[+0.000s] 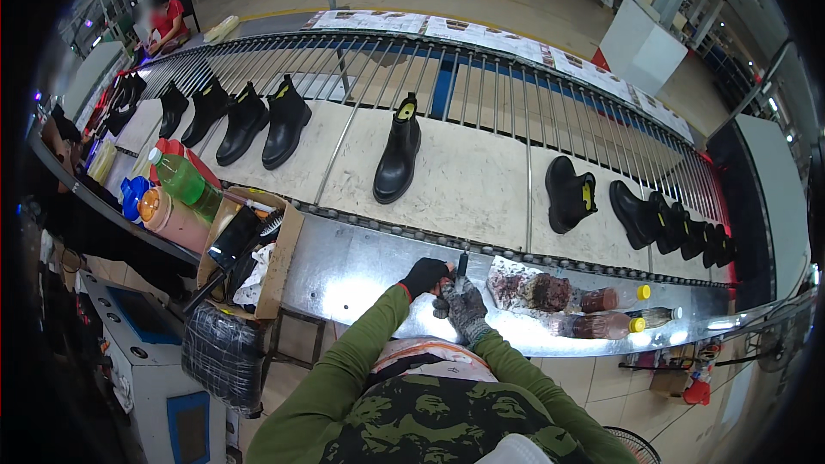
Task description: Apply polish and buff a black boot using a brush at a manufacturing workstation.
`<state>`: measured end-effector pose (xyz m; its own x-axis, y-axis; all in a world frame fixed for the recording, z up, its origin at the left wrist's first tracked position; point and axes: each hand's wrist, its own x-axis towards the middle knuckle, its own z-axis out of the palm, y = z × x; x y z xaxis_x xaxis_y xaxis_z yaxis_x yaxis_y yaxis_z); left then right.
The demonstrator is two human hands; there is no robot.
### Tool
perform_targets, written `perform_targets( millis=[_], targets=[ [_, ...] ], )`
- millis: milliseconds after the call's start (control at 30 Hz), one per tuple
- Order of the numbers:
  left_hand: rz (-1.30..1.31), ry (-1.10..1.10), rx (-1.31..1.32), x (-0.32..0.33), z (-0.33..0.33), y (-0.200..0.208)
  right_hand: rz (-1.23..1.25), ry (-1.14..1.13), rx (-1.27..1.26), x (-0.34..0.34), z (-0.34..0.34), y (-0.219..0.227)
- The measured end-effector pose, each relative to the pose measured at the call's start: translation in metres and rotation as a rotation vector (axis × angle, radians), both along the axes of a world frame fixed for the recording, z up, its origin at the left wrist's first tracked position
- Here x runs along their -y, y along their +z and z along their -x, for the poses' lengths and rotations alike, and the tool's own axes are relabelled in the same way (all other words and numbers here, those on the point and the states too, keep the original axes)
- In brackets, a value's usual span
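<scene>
My left hand (pixel 424 278), in a black fingerless-looking glove, and my right hand (pixel 467 306), in a grey knit glove, are close together above the metal bench top. Both have their fingers closed. A short dark stick-like piece (pixel 463 263) juts up from between them; its kind is too small to tell. A dark grey lump (pixel 441 306) shows under the fingers, and I cannot make out what it is. Beyond my hands, a black ankle boot (pixel 398 155) with a yellow lining stands upright on the pale conveyor (pixel 481 180).
More black boots (pixel 288 125) stand left on the conveyor, others (pixel 571 196) right. A stained cloth (pixel 511 283), a brown sponge-like lump (pixel 550 292) and bottles (pixel 601 325) lie on the bench at right. A cardboard box (pixel 279 258) of tools is at left, near a green bottle (pixel 185 180).
</scene>
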<state>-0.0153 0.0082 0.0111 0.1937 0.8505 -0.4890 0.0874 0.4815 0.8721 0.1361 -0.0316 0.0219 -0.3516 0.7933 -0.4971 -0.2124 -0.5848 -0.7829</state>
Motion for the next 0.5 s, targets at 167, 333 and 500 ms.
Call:
perform_targets(
  millis=[167, 333, 500],
  targets=[
    [-0.042, 0.042, -0.014, 0.0046, -0.0006, -0.0079, -0.007, 0.012, 0.009, -0.0007, 0.0009, -0.0038],
    [-0.018, 0.052, -0.042, 0.0045, -0.0035, -0.0015, -0.019, -0.010, 0.033, 0.0008, 0.0014, -0.0003],
    [-0.063, 0.006, -0.034, 0.0023, 0.0004, -0.0046, -0.043, -0.004, 0.025, 0.0000, 0.0013, -0.0059]
  ],
)
